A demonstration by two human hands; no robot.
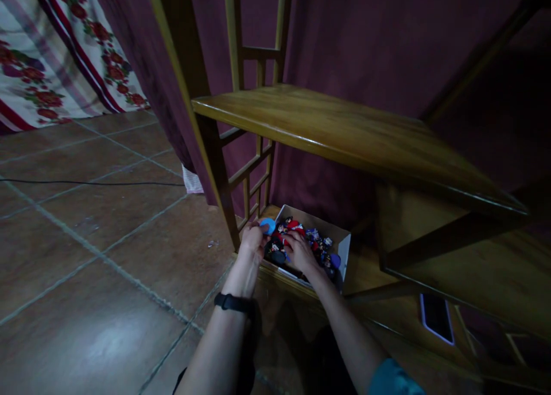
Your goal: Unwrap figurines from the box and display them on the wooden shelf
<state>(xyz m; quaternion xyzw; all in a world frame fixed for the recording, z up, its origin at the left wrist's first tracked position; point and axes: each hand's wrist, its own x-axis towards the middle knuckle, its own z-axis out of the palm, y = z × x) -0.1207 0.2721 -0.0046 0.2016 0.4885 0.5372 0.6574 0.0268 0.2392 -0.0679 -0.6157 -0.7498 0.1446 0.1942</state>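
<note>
A shallow white cardboard box (343, 251) sits on the lowest wooden shelf, holding a jumble of small figure-like pieces (316, 241) in black, red, blue and purple. At its left edge, my left hand (253, 239) is closed on a flat, round, bright blue disc (268, 226). My right hand (299, 251) reaches into the box from the front, its fingers bent down among the pieces beside a red one. What lies between those fingertips is too small and dark to make out. A black band (232, 303) circles my left wrist.
Above the box juts a wooden shelf (344, 131), with an upright post (210, 171) and lattice at the left. A phone (437, 318) lies on the wood at the lower right. A dark cable (90, 182) crosses the tiled floor (107, 257). Purple curtain (344, 45) hangs behind.
</note>
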